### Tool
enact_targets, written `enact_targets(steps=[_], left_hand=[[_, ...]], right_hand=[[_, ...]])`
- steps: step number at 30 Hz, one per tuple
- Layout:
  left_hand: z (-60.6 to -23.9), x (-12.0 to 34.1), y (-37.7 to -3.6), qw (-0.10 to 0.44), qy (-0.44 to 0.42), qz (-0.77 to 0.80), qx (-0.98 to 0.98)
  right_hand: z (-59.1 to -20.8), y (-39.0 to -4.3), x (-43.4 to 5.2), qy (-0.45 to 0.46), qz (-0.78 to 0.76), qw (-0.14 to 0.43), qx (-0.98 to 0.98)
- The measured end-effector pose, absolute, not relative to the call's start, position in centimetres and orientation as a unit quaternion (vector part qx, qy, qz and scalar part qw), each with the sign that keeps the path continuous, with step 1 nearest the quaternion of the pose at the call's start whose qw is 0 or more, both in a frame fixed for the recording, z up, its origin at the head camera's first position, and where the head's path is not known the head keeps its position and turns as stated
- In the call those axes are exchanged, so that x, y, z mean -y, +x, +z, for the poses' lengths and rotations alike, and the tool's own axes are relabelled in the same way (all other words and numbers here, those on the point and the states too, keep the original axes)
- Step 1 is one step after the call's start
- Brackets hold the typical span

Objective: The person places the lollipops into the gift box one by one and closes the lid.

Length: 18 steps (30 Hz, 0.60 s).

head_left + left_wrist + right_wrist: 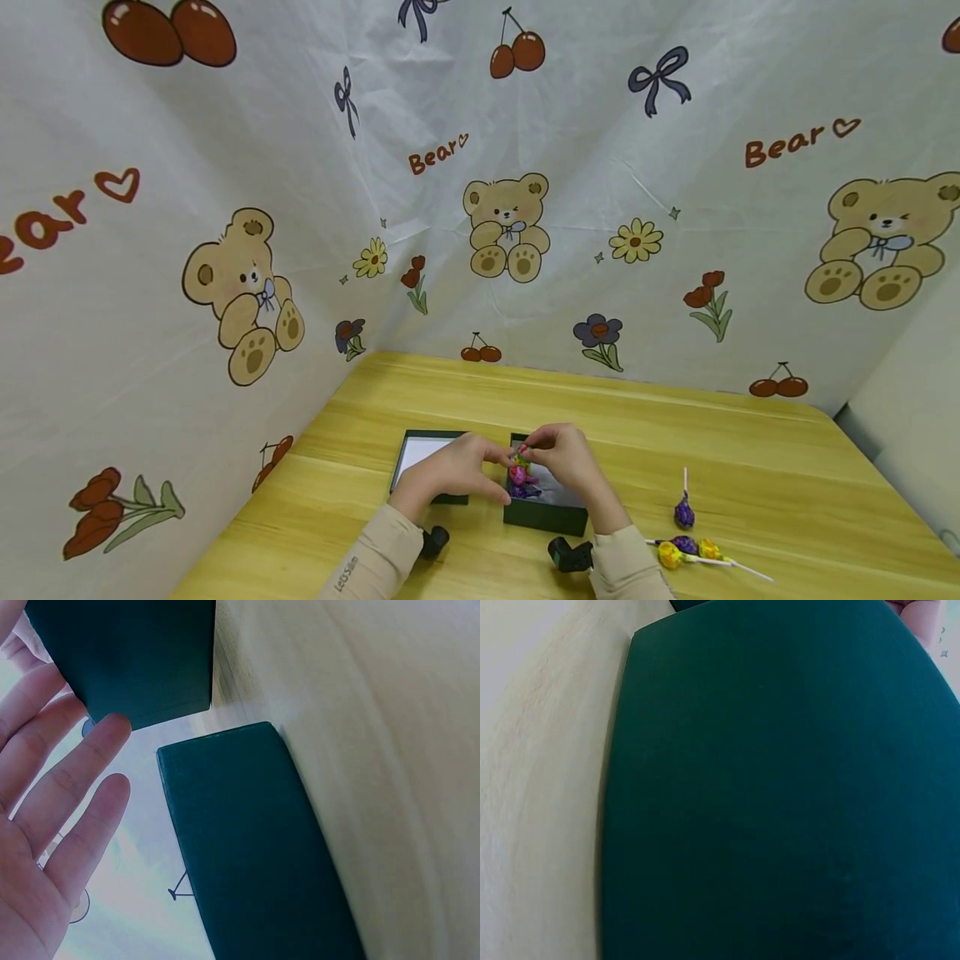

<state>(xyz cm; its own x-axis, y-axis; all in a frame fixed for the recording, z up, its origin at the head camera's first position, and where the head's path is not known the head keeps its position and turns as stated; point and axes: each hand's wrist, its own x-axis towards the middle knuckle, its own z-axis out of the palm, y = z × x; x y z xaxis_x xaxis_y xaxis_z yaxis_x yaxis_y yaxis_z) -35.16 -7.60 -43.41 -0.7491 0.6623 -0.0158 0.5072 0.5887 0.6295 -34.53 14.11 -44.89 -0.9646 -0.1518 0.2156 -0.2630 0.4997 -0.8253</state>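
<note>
In the head view, a dark green box (545, 517) stands on the table with several wrapped lollipops along its left side. Among them are a pink lollipop (518, 476) and a purple lollipop (526, 492). My right hand (566, 457) reaches over the box and pinches a green-and-red wrapped lollipop (519, 458) between thumb and fingertips. Beside the box's left wall is my left hand (461, 468), its index fingertip close to that lollipop and its thumb apart. The left wrist view shows its fingers (67, 784) extended by the box's green side (135, 660).
A shallow green lid (412, 451) with a white inside lies left of the box, partly behind the left hand. To the right lie a purple lollipop (684, 512) and a group of yellow lollipops (670, 554) and a purple one. A printed cloth (570, 150) hangs behind the table.
</note>
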Motion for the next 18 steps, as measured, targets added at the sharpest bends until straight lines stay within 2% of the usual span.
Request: enact_targets(steps=[18], left_hand=[[-43.43, 7.53, -35.17, 0.123, 0.331, 0.305, -0.884]], right_hand=[[-45.42, -34.74, -13.51, 0.120, 0.468, 0.064, 0.873]])
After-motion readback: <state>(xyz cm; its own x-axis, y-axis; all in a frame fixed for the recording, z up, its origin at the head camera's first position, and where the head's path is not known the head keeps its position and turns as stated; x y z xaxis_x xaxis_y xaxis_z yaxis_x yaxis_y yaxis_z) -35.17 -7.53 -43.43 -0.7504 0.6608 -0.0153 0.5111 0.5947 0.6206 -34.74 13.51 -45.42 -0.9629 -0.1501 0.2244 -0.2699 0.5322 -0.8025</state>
